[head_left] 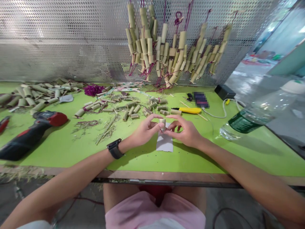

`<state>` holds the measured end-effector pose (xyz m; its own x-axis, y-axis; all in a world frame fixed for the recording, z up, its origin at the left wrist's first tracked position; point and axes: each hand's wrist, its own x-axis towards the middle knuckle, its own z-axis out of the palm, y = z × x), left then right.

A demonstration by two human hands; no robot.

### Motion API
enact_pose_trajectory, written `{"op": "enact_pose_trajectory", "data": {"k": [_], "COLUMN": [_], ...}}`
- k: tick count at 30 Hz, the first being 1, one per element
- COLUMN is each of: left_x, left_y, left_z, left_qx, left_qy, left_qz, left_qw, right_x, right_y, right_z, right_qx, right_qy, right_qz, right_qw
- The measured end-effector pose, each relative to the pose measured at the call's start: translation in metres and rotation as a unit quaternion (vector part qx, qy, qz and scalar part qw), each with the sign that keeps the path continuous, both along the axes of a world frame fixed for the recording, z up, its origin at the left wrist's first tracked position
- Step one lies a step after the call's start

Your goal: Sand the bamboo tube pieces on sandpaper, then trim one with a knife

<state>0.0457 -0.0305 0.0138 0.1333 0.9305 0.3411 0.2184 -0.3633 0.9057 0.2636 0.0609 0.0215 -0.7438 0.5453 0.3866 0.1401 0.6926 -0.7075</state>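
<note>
A short cut piece of bamboo (162, 122) is pinched between the thumb and fingers of my left hand (148, 129), above the table. My right hand (185, 131) is at the piece's right side with bent fingers. Its thumb and a fingertip come together by the lower end of the piece, and whatever lies between them is too small to make out. Beneath both hands lies a white slip of paper (165, 144), partly covered by them.
A yellow utility knife (190, 110) and several bamboo pieces (132, 110) lie just beyond my hands. At left are a cordless drill (30, 133) and purple string (94, 90). A plastic bottle (247, 118) stands at right. Strung bamboo (144, 47) hangs on the perforated metal panel (71, 41).
</note>
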Motion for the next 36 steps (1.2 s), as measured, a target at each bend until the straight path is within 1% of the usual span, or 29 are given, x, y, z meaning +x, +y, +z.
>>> {"op": "enact_pose_trajectory", "data": {"k": [2, 5, 7, 10, 17, 22, 25, 27, 30, 33, 36], "left_x": [0.001, 0.001, 0.000, -0.002, -0.003, -0.002, 0.000, 0.000, -0.001, -0.001, 0.000], "left_y": [-0.001, 0.000, 0.001, 0.002, 0.003, -0.002, -0.004, -0.004, -0.002, -0.002, -0.004], "left_z": [0.001, 0.002, 0.002, 0.001, 0.000, 0.004, 0.006, 0.006, 0.005, 0.002, 0.001], "left_qx": [0.003, 0.023, 0.033, 0.026, 0.031, -0.018, -0.029, -0.025, -0.020, -0.027, -0.028], "left_qy": [0.001, 0.006, 0.006, -0.006, -0.032, -0.057, -0.042, -0.024, 0.002, 0.016, 0.027], "left_qz": [0.005, 0.033, 0.049, 0.054, 0.030, -0.007, -0.021, -0.016, 0.007, 0.005, 0.004], "left_qw": [1.000, 0.999, 0.998, 0.998, 0.999, 0.998, 0.998, 0.999, 1.000, 0.999, 0.999], "right_x": [0.000, 0.000, 0.001, 0.000, 0.000, 0.001, 0.000, 0.001, 0.004, 0.011, 0.018], "right_y": [-0.001, -0.002, -0.001, -0.001, 0.000, 0.003, 0.005, 0.010, 0.027, 0.051, 0.070], "right_z": [0.001, 0.003, 0.003, 0.002, 0.002, 0.000, 0.000, 0.000, -0.001, -0.005, -0.009], "right_qx": [0.015, 0.036, 0.037, 0.028, 0.022, 0.012, 0.022, 0.053, 0.122, 0.174, 0.191], "right_qy": [-0.009, -0.022, -0.025, -0.029, -0.016, -0.004, -0.019, -0.037, -0.086, -0.166, -0.231], "right_qz": [0.005, 0.009, 0.007, 0.010, 0.013, 0.015, 0.010, -0.006, -0.067, -0.136, -0.180], "right_qw": [1.000, 0.999, 0.999, 0.999, 1.000, 1.000, 1.000, 0.998, 0.987, 0.961, 0.937]}}
